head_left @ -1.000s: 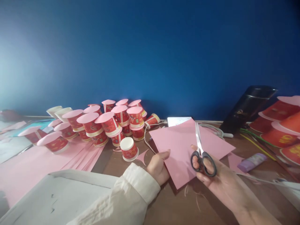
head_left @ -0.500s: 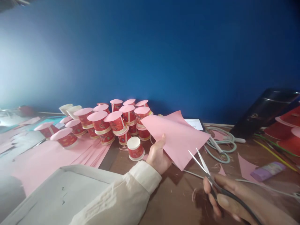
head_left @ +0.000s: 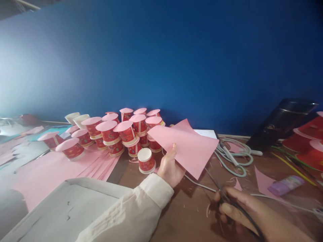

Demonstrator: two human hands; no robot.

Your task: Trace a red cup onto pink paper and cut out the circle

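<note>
We see the left hand (head_left: 171, 169), its wrist in a cream sleeve (head_left: 128, 208), grasping a pink sheet (head_left: 185, 146) near its lower left edge; the thumb lies on the upper face, and the other fingers are largely hidden. The sheet is held tilted above the brown table (head_left: 181, 215), right of the cups, and another pink corner rises behind its top edge; we cannot tell whether this is a bend or a second layer.

The right hand (head_left: 239, 205) is closed around dark-handled scissors (head_left: 223, 195). Their blades point up and to the left, with the tips just beside the sheet's lower right edge — blur keeps us from telling how far they are parted or whether they touch the paper.

Left of the sheet we note red patterned cups (head_left: 128, 136), many topped with pink discs (head_left: 123, 126) and several stacked; in front sits a single cup (head_left: 146, 164) with a pale end uppermost. Farther left lie large pink sheets (head_left: 63, 168).

To the right we find a coiled cable (head_left: 242, 169), a pink offcut (head_left: 262, 181) touching a purple tube (head_left: 286, 186), and, near the blue wall (head_left: 164, 60), a tilted-looking black bottle (head_left: 282, 122).
</note>
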